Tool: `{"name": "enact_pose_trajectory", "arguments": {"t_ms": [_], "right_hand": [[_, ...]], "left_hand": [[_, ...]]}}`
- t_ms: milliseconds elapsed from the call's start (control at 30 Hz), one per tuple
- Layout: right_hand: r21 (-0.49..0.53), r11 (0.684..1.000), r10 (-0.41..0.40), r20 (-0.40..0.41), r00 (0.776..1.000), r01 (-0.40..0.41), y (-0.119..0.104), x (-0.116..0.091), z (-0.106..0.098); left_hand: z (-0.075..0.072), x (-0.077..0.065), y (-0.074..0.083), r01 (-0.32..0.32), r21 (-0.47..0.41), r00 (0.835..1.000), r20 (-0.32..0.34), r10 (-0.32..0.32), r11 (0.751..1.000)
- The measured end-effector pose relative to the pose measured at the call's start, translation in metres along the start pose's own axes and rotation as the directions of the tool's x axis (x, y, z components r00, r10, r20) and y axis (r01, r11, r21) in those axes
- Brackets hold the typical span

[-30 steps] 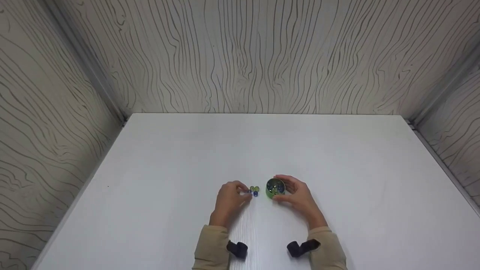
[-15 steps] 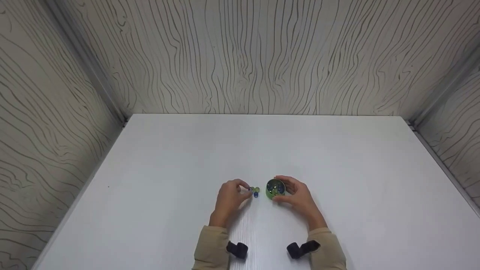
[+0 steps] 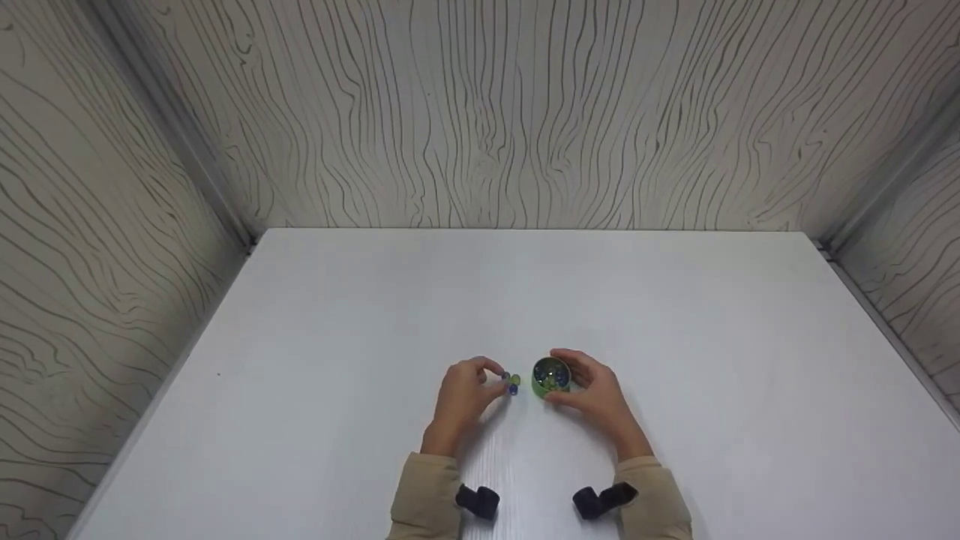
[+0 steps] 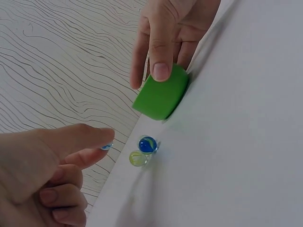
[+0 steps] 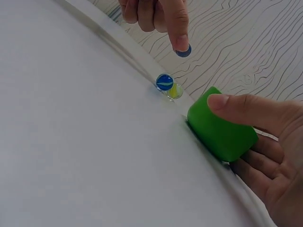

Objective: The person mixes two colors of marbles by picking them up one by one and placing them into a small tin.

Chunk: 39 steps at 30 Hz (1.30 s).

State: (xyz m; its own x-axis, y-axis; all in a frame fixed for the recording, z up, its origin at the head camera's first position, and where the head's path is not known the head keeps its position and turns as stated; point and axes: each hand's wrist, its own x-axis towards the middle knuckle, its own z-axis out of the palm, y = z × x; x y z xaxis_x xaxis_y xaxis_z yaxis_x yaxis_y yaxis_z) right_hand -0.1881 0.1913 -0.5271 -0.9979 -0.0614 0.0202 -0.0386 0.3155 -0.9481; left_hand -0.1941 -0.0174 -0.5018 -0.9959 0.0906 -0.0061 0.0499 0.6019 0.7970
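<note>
My left hand pinches a blue glass marble between thumb and index finger, raised off the table in the right wrist view. Its other fingers are curled in. Close to those fingertips, a blue marble and a yellow-green marble lie together on the white table. To their right stands a small green bowl, upright on the table, with several blue and green marbles inside in the head view. My right hand holds this bowl from the right, thumb on the near side and fingers round the far side.
The white table reaches to a back wall with a wood-grain pattern, and similar panels stand at left and right. Both sleeves carry black wrist cameras. A tiny dark speck shows on the table at left.
The left fingers have closed on a blue marble and shifted slightly right and away from me, lifting it. The right hand and the bowl have stayed in place.
</note>
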Motion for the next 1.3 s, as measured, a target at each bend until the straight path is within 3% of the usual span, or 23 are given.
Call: {"name": "enact_pose_trajectory", "arguments": {"t_ms": [267,533,867,1167,1300], "right_hand": [[0.004,1.000,-0.019,-0.001,1.000,0.019,-0.003,0.000,-0.002],[-0.015,1.000,0.007,0.040,0.999,-0.006,-0.004,0.001,-0.005],[-0.131,0.991,0.037,0.079,0.996,-0.027,-0.009,0.004,-0.008],[-0.149,0.986,-0.056,0.159,0.986,0.080,-0.011,0.004,-0.014],[-0.175,0.982,-0.047,0.157,0.986,0.075,-0.014,0.002,-0.012]], "left_hand": [[0.001,0.003,0.002,-0.060,-0.012,0.998,0.005,0.060,0.998],[0.001,0.002,0.008,-0.066,-0.051,0.997,0.023,0.068,0.997],[0.004,0.003,0.017,-0.112,-0.070,0.990,0.079,0.118,0.991],[0.010,0.002,0.018,-0.154,-0.028,0.984,0.091,0.156,0.988],[0.011,0.001,0.017,-0.157,0.004,0.984,0.092,0.156,0.988]]}}
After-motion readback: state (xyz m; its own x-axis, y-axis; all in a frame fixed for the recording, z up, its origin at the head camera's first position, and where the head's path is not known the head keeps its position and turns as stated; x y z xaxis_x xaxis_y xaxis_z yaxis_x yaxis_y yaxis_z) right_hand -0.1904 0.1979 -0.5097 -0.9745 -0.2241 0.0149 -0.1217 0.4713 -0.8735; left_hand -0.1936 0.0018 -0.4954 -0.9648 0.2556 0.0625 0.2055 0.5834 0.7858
